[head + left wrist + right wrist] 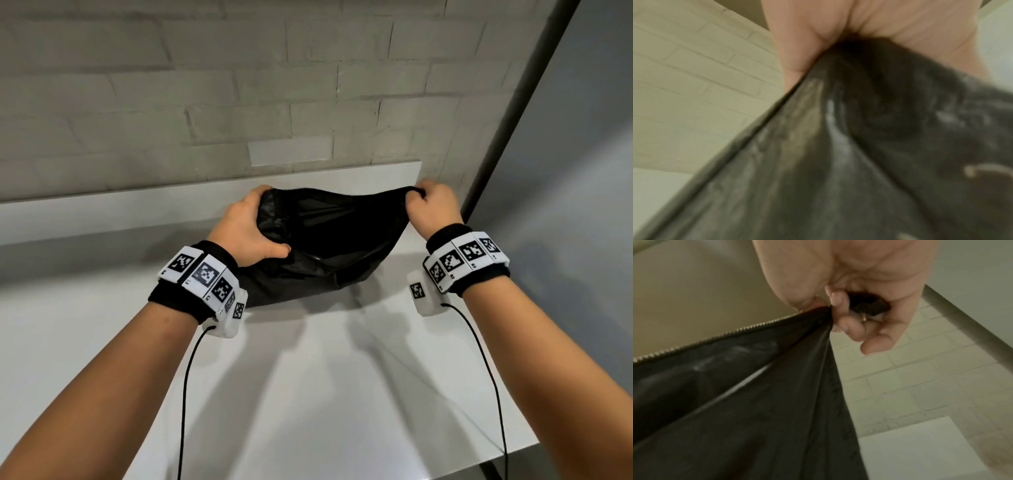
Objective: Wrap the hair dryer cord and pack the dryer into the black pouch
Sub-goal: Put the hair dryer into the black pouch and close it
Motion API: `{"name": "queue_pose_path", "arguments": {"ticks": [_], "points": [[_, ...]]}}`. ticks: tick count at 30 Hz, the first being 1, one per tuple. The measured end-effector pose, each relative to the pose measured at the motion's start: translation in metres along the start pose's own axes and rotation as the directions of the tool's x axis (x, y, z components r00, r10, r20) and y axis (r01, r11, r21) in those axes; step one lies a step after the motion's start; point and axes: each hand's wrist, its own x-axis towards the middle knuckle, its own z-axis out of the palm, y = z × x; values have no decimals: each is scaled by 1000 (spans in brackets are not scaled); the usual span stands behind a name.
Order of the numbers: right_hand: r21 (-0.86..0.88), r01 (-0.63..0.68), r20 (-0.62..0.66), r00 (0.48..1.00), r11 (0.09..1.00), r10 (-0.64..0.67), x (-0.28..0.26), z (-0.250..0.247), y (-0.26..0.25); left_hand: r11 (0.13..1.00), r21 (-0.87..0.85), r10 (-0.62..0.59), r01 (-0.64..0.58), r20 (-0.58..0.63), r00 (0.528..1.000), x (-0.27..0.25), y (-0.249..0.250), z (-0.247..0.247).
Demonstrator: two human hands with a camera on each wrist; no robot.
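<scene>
The black pouch (pixel 329 246) hangs stretched between both hands, its underside low over the white counter (pixel 308 377). My left hand (pixel 246 233) grips its bunched left end, fingers curled round the fabric (pixel 838 146). My right hand (pixel 433 202) pinches the right end of the pouch (pixel 756 402) at the end of the metal zipper (pixel 715 339), and something small and black sits inside the curled fingers (pixel 849 324). The zipper edge runs along the top. No hair dryer or cord shows in any view; the pouch looks bulged, but its contents are hidden.
A grey brick wall (pixel 239 85) rises behind the counter, with a pale raised ledge (pixel 171 202) along its foot. A dark vertical post (pixel 513 113) stands at the right. The counter's right edge (pixel 582 448) drops off near my right forearm.
</scene>
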Motion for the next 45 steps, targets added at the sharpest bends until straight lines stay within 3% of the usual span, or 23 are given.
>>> {"name": "queue_pose_path", "arguments": {"ticks": [5,7,9,11,13,16,19,22,27,32,35,38,42,45], "points": [[90,-20,-62,998,996,26,2,2,-1,998,-68,-13,13,0,1000,-6,-3,3],[5,-35,-79,996,999,35,-2,6,-1,996,-94,-8,7,-7,1000,-7,-3,6],[-192,-9,-120,993,981,-14,-11,10,-8,995,-104,-12,9,-23,1000,-7,-4,8],[-358,100,-132,979,928,-156,-26,16,-25,993,-117,-21,16,-37,999,-7,-4,10],[-469,272,-112,926,841,-361,-49,25,-49,993,-120,-21,15,-51,998,-7,-5,12],[-402,492,59,855,772,-515,-78,45,-78,992,-123,-12,2,-80,997,-8,-3,14],[-100,481,308,848,871,-432,-88,56,-92,992,-125,1,-8,-55,999,-9,-3,13],[-11,439,387,830,899,-401,-87,62,-96,994,-112,-1,-4,-46,999,-9,-5,11],[10,451,345,836,892,-426,-78,64,-99,994,-93,66,-64,17,998,-12,-6,9],[46,454,349,827,890,-441,-73,63,-101,987,54,146,-155,138,980,-12,-14,8],[136,397,320,849,908,-420,-73,62,-101,977,18,208,-210,87,974,-15,-14,11],[145,280,307,899,949,-312,-66,65,-94,967,-55,252,-250,21,968,-17,-21,13],[14,188,277,943,982,-185,-52,59,-61,966,-128,221,-225,-46,974,-20,-29,7],[-179,151,194,974,972,-115,-43,50,-33,961,-173,198,-216,-119,973,-22,-30,3]]}}
